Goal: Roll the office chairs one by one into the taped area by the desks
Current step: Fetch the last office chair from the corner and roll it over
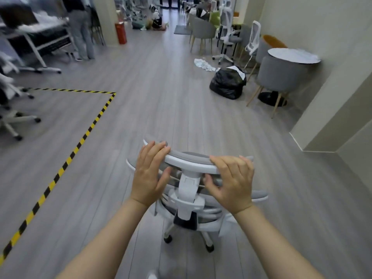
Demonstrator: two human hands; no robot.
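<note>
A white-framed office chair with grey mesh [189, 190] stands right in front of me on the grey wood floor, seen from above and behind. My left hand [150, 174] grips the left end of its headrest [191, 161] and my right hand [231, 181] grips the right end. Yellow-and-black tape [80, 140] marks an area on the floor to my left, its corner at the middle left. The chair stands to the right of the tape line, outside it. More white office chairs [12, 115] stand inside the taped area at the far left.
A black rubbish bag [227, 82] and scattered paper lie ahead on the right. Grey stools, a round table [293, 56] and more chairs line the right wall. A wall corner [326, 121] juts out at right. A person stands by a desk at back left.
</note>
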